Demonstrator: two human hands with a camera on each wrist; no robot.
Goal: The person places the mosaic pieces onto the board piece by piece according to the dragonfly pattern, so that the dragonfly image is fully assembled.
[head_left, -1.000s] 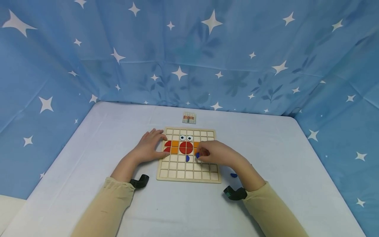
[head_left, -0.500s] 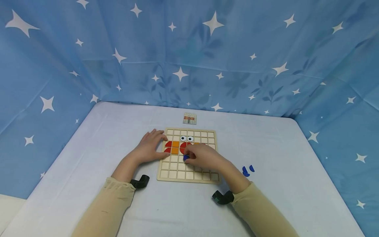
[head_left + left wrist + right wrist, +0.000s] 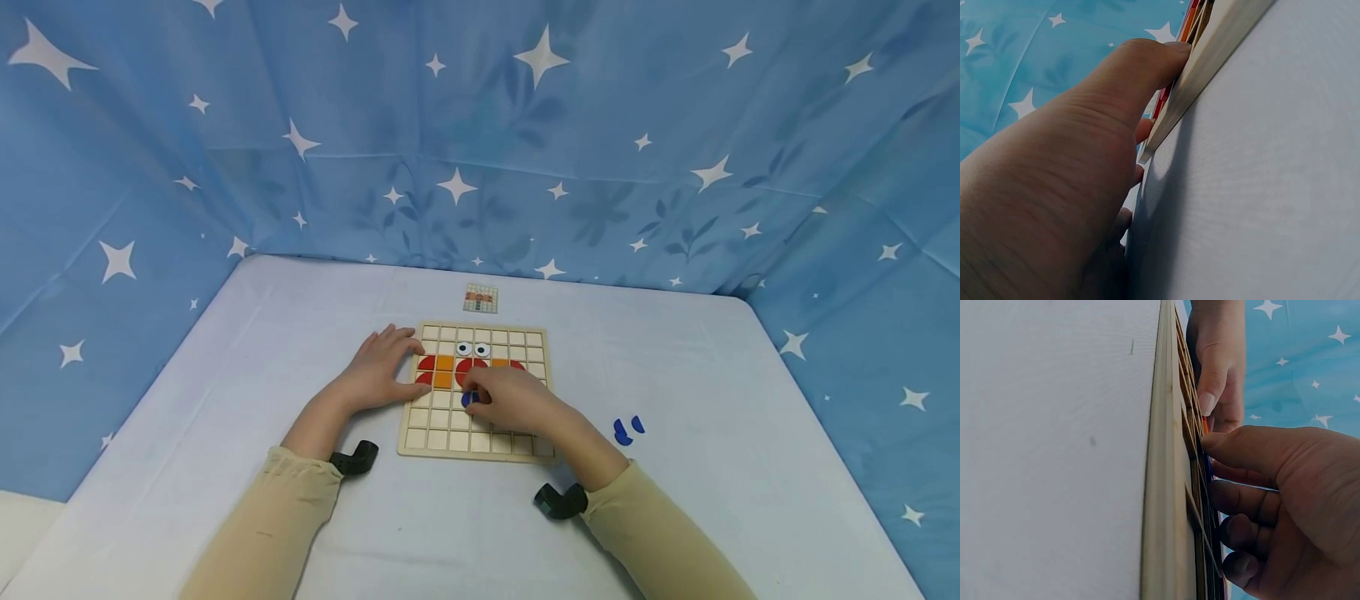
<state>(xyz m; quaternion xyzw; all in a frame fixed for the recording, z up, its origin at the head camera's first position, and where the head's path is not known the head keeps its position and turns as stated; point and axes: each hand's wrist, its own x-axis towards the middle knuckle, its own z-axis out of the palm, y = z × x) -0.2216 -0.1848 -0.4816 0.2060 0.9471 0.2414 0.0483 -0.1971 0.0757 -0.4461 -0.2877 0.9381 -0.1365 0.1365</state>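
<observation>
A wooden grid board (image 3: 438, 440) lies on the table, set with red tiles (image 3: 426, 363), orange tiles (image 3: 443, 380) and two round eye tiles (image 3: 472, 349). My right hand (image 3: 519, 398) is over the middle of the board. Its thumb and index finger pinch a blue half-round tile (image 3: 468, 400) low at a cell just below the red circle, partly hidden by the fingertips. At the board's left edge rests my left hand (image 3: 378, 371), fingers spread. In the left wrist view its thumb (image 3: 1166, 59) presses on the wooden rim.
Several loose blue tiles (image 3: 622, 433) lie on the white table (image 3: 705, 467) right of the right forearm. A small pattern card (image 3: 480, 298) lies behind the board. Blue star-printed curtain (image 3: 480, 167) surrounds the table's back and sides.
My right hand has moved left across the board to the cell below the red circle, then stayed almost still there. Loose blue tiles by the forearm came into view. The left hand has not moved.
</observation>
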